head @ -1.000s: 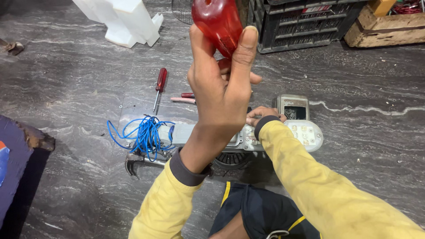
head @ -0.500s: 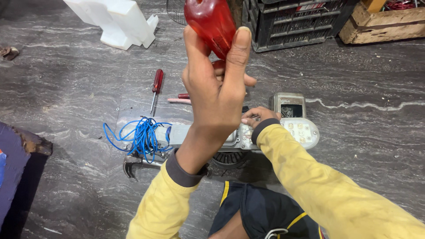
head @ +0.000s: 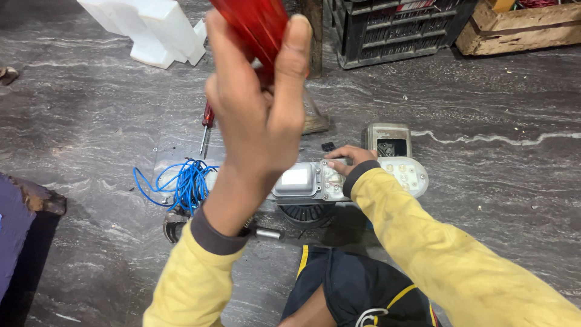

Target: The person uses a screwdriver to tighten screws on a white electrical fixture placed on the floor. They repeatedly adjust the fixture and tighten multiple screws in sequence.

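Note:
My left hand (head: 257,115) is raised high toward the camera and grips the thick red translucent handle of a tool (head: 251,21); its shaft is hidden behind the hand. My right hand (head: 348,158) rests on top of a grey metal device (head: 308,184) lying on the stone floor, fingers on its upper edge. A dark ribbed round part (head: 305,215) sits below the device. Both arms wear yellow sleeves.
A blue wire bundle (head: 181,181) lies left of the device, pliers (head: 175,224) beneath it. A small red screwdriver (head: 207,121) lies farther back. A grey meter box (head: 387,139), white round cover (head: 411,175), white plastic piece (head: 151,30), black crate (head: 393,27), wooden crate (head: 520,24).
My left hand has risen closer to the camera with the red handle. My right hand stays on the device.

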